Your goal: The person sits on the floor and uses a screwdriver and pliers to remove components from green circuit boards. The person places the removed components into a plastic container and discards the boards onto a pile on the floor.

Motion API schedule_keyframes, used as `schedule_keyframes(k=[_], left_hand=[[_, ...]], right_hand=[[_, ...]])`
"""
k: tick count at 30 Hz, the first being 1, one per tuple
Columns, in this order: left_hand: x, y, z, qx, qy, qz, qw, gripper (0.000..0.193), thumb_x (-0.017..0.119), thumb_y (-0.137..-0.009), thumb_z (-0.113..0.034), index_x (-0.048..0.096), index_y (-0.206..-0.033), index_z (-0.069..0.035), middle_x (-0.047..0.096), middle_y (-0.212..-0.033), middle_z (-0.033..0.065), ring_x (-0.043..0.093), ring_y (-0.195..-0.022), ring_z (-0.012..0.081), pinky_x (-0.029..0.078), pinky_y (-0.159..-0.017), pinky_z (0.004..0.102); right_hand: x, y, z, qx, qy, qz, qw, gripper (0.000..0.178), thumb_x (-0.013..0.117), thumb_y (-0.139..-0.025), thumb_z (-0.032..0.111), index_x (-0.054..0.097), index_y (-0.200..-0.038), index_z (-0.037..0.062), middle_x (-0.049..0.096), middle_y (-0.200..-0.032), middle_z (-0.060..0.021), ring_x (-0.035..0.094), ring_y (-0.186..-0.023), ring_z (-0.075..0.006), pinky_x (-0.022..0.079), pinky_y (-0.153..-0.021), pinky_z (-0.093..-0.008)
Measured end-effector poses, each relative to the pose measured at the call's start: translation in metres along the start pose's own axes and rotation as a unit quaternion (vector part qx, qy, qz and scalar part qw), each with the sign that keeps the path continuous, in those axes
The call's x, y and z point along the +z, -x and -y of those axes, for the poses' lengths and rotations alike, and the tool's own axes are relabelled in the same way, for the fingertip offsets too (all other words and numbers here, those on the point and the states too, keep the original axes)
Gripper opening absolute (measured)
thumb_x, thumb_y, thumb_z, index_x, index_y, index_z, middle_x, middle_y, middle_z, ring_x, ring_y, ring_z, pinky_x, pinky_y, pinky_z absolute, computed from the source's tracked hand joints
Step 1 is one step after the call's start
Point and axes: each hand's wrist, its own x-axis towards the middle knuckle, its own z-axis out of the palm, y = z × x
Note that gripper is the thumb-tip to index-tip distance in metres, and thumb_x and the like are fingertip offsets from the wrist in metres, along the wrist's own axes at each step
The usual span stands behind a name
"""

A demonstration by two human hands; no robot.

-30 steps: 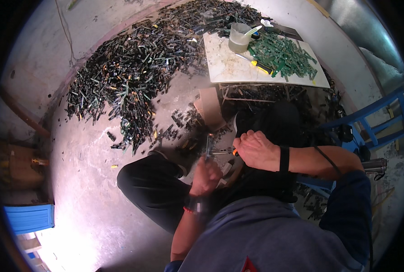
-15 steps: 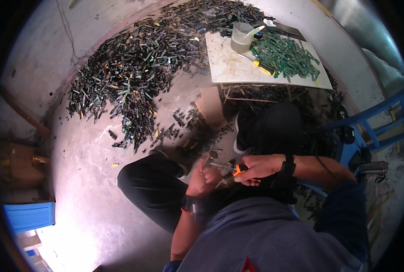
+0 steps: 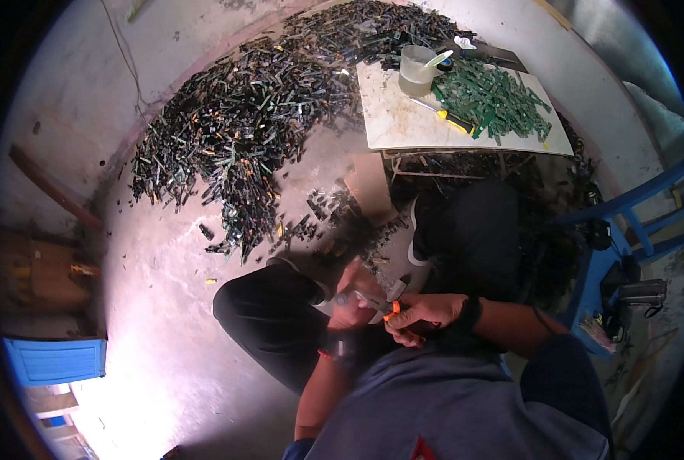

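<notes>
My right hand [image 3: 426,310] is wrapped round a pair of pliers [image 3: 392,310] with orange handles, above my lap. Their metal jaws point left and reach across my left hand [image 3: 351,308]. That hand is closed, its fingers blurred by motion; whatever they hold is too small and smeared to name. Both hands are close together between my bent knees. Below them, small dark scraps [image 3: 376,261] lie scattered over the floor.
A large heap of dark strips [image 3: 242,146] spreads along the wall. The low white table [image 3: 384,115] bears a plastic jug [image 3: 416,73], a yellow-and-black screwdriver [image 3: 455,121] and a pile of green strips [image 3: 495,100]. A cardboard piece [image 3: 370,188] lies beneath; a blue chair [image 3: 626,215] stands right.
My right hand and the pliers have moved left and closer to my body, bringing the jaws over my left hand. The whole view has shifted slightly.
</notes>
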Motion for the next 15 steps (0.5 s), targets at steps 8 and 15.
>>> schedule_keyframes(k=[8, 15], left_hand=[[-0.001, 0.000, 0.000, 0.000, -0.082, -0.146, 0.986, 0.058, 0.042, -0.090, -0.064, 0.047, -0.066, -0.011, 0.036, -0.053, 0.0002, 0.032, -0.045, 0.0125, 0.024, -0.044, 0.0253], [-0.002, 0.007, 0.001, -0.005, -0.151, -0.159, 0.976, 0.066, 0.038, -0.085, -0.072, 0.049, -0.067, -0.009, 0.043, -0.060, 0.0030, 0.037, -0.051, 0.0152, 0.028, -0.046, 0.0261]], right_hand=[[-0.019, 0.018, 0.023, -0.063, 0.542, -0.266, 0.795, 0.035, 0.057, -0.090, 0.031, 0.059, -0.076, -0.0011, 0.059, -0.065, -0.0147, 0.057, -0.058, -0.0300, 0.048, -0.059, -0.0377], [-0.019, 0.017, 0.038, -0.016, 0.665, -0.393, 0.635, 0.024, 0.058, -0.082, 0.023, 0.061, -0.079, -0.0006, 0.062, -0.069, -0.0208, 0.061, -0.067, -0.0386, 0.049, -0.063, -0.0464]])
